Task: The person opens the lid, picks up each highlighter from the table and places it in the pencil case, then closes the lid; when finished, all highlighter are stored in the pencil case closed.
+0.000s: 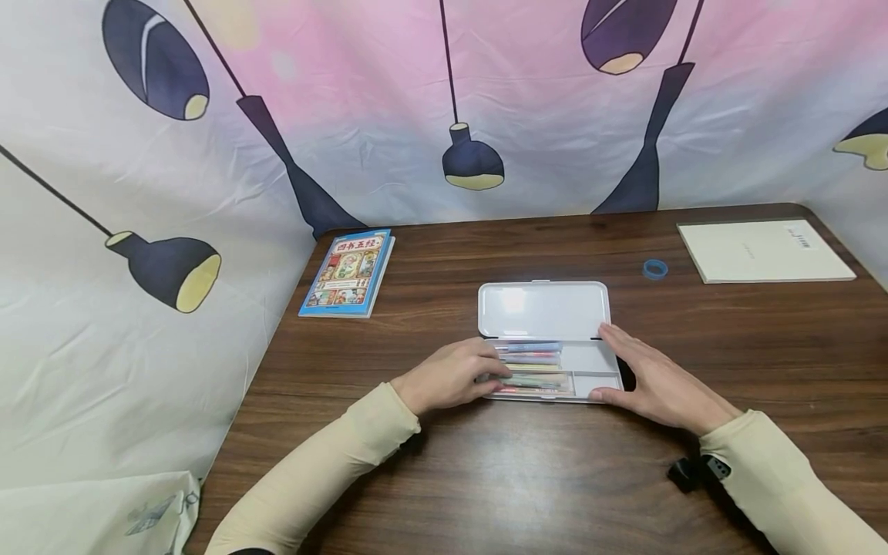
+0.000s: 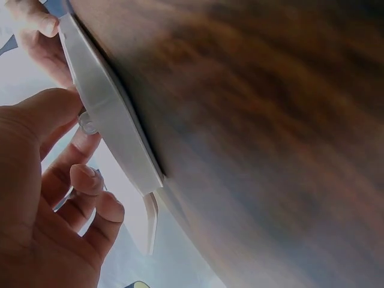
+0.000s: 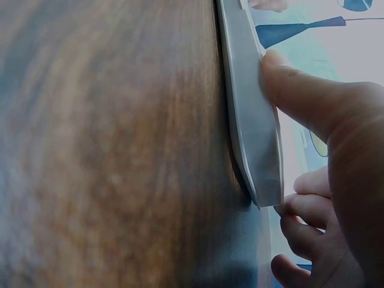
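A white pencil case (image 1: 588,356) lies on the table with its lid (image 1: 544,310) tipped back. Several slim pens (image 1: 530,359) lie side by side in its left part; the right-hand compartments show bare white bottoms. My left hand (image 1: 454,374) reaches over the case's left end. In the left wrist view, its thumb and index finger pinch a pen (image 2: 88,123) by a clear round end at the rim, while the other fingers curl loosely. My right hand (image 1: 662,381) holds the case's right end, thumb at the near corner and fingers along the far side.
A blue-edged book (image 1: 347,274) lies at the back left of the brown table (image 1: 527,478). Toward the back right are a blue tape roll (image 1: 655,269) and a pale notebook (image 1: 763,250). A patterned cloth (image 1: 388,92) hangs behind the table.
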`<control>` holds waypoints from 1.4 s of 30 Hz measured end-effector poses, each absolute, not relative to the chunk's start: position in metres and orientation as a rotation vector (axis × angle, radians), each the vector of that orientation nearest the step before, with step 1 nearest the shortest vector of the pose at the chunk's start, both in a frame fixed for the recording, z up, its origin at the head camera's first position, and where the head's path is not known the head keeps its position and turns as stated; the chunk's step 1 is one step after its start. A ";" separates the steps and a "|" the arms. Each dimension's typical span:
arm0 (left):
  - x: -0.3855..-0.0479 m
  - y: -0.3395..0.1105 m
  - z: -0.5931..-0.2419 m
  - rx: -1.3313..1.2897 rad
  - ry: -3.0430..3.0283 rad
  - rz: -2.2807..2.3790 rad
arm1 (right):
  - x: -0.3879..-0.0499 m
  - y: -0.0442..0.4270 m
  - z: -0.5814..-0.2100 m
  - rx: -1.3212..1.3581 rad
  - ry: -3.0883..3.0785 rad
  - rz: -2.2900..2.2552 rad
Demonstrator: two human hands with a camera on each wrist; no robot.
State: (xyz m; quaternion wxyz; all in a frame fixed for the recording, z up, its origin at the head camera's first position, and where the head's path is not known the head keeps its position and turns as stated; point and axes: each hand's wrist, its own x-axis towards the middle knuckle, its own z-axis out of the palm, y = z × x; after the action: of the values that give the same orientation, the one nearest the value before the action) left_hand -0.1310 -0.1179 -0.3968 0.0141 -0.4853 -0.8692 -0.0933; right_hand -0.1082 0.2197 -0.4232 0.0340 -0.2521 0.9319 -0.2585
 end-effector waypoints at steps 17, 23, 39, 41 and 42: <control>-0.129 -0.122 -0.394 -1.484 -2.743 -0.312 | -0.107 0.220 -0.419 -0.753 2.858 -0.789; -0.128 -0.122 -0.393 -1.474 -2.755 -0.308 | -0.108 0.220 -0.420 -0.759 2.861 -0.791; -0.133 -0.126 -0.389 -1.363 -2.769 -0.359 | -0.109 0.218 -0.412 -0.730 2.888 -0.720; -0.138 -0.129 -0.387 -1.296 -2.778 -0.387 | -0.112 0.218 -0.406 -0.699 2.892 -0.714; -0.141 -0.130 -0.385 -1.256 -2.783 -0.409 | -0.115 0.217 -0.402 -0.679 2.889 -0.709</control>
State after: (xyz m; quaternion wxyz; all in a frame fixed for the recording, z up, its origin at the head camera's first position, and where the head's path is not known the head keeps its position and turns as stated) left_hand -0.1413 -0.1301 -0.3850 0.0306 -0.4077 -0.9029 -0.1326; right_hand -0.1152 0.2171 -0.4020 0.0450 -0.2222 0.9459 -0.2321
